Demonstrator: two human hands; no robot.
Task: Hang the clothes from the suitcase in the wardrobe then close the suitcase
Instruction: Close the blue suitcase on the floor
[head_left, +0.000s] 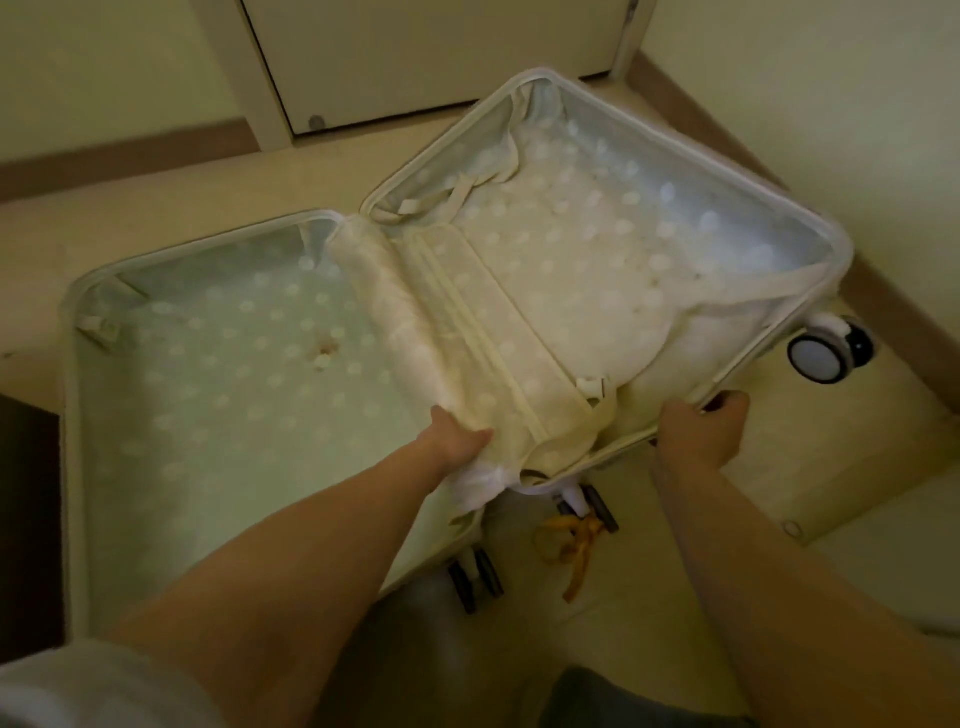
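A pale suitcase lies open on the floor, lined in polka-dot fabric. Its left half lies flat and holds no clothes. Its right half is tilted up off the floor, with loose straps inside. My left hand grips the cream lining flap at the hinge between the halves. My right hand grips the near rim of the raised right half.
A white door and its frame stand behind the suitcase. Skirting boards run along the walls at left and right. A suitcase wheel sticks out at right. A yellowish strap or peel lies on the floor near the front wheels.
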